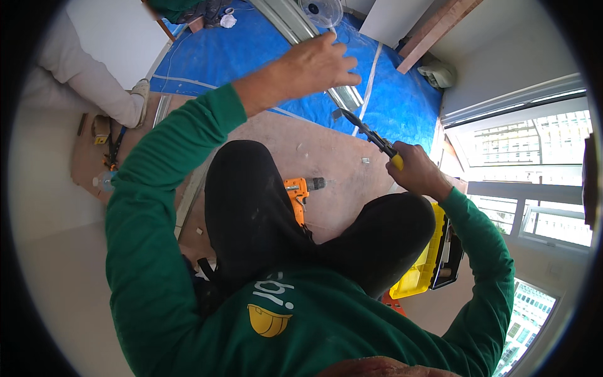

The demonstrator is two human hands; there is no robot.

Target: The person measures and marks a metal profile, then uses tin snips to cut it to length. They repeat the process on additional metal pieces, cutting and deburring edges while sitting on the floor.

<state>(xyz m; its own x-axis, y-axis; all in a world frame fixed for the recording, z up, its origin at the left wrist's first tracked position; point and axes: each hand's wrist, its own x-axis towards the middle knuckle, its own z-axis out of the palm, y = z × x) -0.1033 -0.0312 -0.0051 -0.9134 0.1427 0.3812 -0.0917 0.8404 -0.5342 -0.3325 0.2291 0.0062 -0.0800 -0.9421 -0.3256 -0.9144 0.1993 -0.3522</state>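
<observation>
My left hand (320,64) lies across a long silver metal channel (286,20), its fingers curled over the right side. The channel slants from the top of the view toward the middle. Its near end shows below the hand, close to the snips. My right hand (416,171) is closed around tin snips (375,138) with dark jaws and a yellow grip. A small grey metal scrap (337,114) is at the tips of the jaws. Between my bent knees lies an orange cordless drill (300,191), partly hidden by my leg.
Blue sheeting (217,60) covers the floor ahead, beyond brown boarding (342,163). A yellow and black toolbox (414,276) stands beside my right knee. At the left is another person's leg (103,88). A fan (321,11) stands at the top, and a wooden beam (433,34) at upper right.
</observation>
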